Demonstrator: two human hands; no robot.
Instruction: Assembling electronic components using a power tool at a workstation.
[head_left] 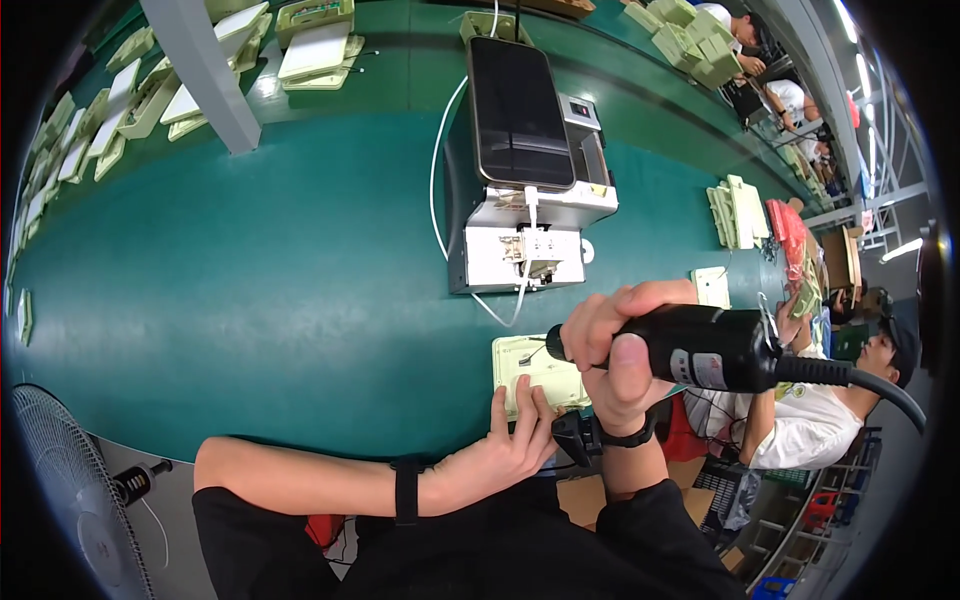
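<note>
A black corded electric screwdriver (735, 350) lies across my right hand (625, 355), whose fingers are wrapped round its front part. Its nose points left, over a pale green plastic housing part (515, 365) on the table. The tip's contact with the part cannot be made out. My left hand (510, 440) lies with fingers stretched out on the near edge of that part, gripping nothing. Beyond both hands stands a silver and black screw-feeder-like machine (490, 260). A smartphone (520, 115) leans on top of it, with a white cable (437, 170) running down and around.
The green tabletop (300, 250) stretches left. Stacks of pale green housings (320, 60) line its far left; more housings (738, 215) stand at the right beside a red bag (788, 235). A co-worker (820, 410) sits at the right. A fan (75, 490) is at lower left, a grey post (205, 75) farther back.
</note>
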